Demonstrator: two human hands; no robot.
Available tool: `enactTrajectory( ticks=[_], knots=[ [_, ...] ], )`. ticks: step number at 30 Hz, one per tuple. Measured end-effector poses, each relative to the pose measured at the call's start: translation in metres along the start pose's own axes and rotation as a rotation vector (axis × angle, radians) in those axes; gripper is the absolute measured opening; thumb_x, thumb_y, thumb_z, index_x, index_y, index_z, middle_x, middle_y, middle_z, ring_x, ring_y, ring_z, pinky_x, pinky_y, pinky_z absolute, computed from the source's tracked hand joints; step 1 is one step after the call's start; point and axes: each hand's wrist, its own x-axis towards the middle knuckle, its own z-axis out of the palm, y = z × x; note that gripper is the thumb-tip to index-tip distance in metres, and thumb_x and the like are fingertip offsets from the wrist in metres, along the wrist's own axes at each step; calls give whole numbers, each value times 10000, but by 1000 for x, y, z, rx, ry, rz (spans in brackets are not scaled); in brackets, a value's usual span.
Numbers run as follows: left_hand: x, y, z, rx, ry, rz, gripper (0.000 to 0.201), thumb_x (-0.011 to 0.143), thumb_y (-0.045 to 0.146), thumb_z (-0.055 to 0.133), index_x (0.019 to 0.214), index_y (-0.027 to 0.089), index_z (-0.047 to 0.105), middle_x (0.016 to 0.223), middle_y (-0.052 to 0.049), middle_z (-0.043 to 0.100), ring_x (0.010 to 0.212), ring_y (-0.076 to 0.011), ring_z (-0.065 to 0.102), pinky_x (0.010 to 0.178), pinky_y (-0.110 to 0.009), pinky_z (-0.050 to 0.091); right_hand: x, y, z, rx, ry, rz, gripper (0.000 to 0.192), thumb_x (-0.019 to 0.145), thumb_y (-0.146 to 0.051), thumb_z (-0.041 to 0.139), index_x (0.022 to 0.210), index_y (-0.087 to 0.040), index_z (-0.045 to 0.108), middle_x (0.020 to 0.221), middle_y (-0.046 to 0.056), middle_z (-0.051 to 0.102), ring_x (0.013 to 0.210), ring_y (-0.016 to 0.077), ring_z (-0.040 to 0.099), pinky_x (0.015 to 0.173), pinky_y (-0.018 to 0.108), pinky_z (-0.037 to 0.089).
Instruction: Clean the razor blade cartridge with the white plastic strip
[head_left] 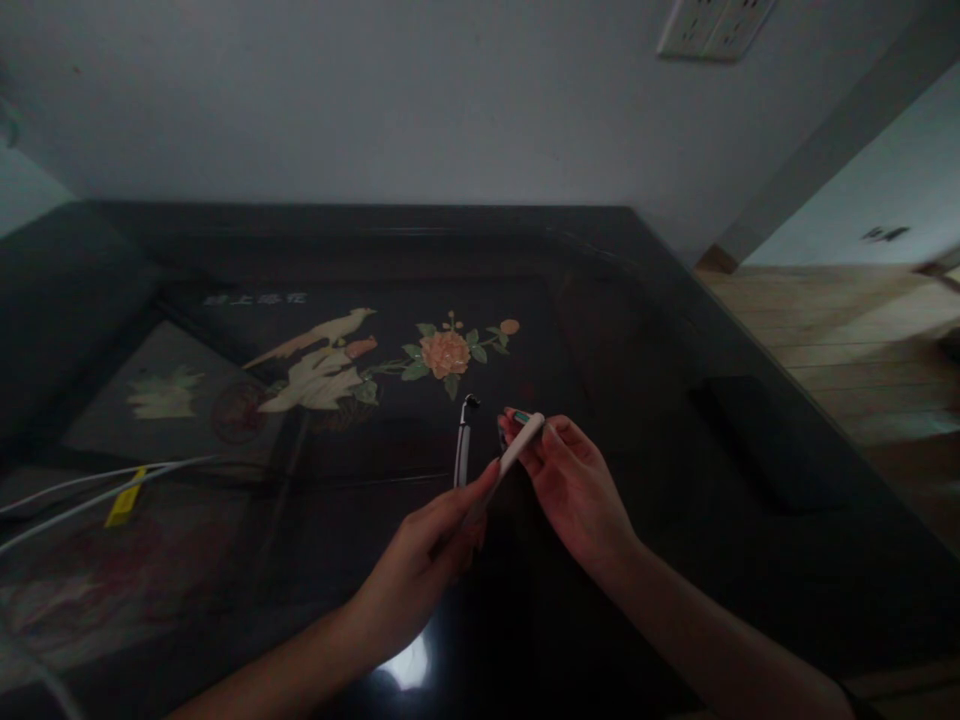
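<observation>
My left hand (442,535) is closed round a slim white pen-shaped tube (520,445), which slants up and to the right. Fingers of my right hand (574,480) pinch a small green-and-pale piece (522,417) beside the tube's upper end. What that piece is cannot be made out; the fingers hide part of it. Just left of the tube, a thin white stick with a shiny metal tip (463,450) lies on the dark glossy table (600,350), partly hidden behind my left hand.
A flat black rectangular object (772,440) lies on the table's right side. White cables (105,490) with a yellow tag (126,498) run across the left. Flower and bird pictures decorate the tabletop. A wall socket (716,28) is above, and wooden floor (810,320) shows beyond the right edge.
</observation>
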Motion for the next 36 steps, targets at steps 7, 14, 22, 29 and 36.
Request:
enactTrajectory(
  ticks=[7,14,22,29,36],
  knots=[
    [3,0,-1,-11,61,-38,504,945,266,465,1448,235,477,776,5,505,616,-102,412,559,-215,383,0,-1,0,12,-16,-8,185,694,-311,847,682,-239,677,928,1,776,966,192,706,977,370,519],
    [4,-2,-4,54,155,-54,492,946,286,479,1433,223,498,791,4,531,599,-93,406,562,-208,380,0,-3,0,11,-16,-5,183,687,-299,854,689,-230,684,900,-8,765,911,159,699,981,327,516],
    [3,-1,-4,158,116,53,470,961,244,450,1428,254,504,929,-37,641,757,-134,540,724,-253,476,-1,-3,1,-3,-17,-6,198,677,-315,858,672,-240,674,909,-21,756,927,180,700,1009,378,505],
    [0,0,-4,164,18,113,480,975,217,419,1448,273,473,1132,-73,668,966,-178,600,887,-316,488,0,-2,1,-7,-22,2,180,684,-315,852,690,-248,685,940,-11,779,971,188,706,1033,385,480],
    [2,-3,-3,72,88,-22,460,976,289,457,1434,265,496,1023,-60,679,822,-151,548,751,-262,472,0,-2,1,-2,-21,-5,201,695,-306,844,664,-239,657,945,-7,765,973,184,695,988,361,504]
  ],
)
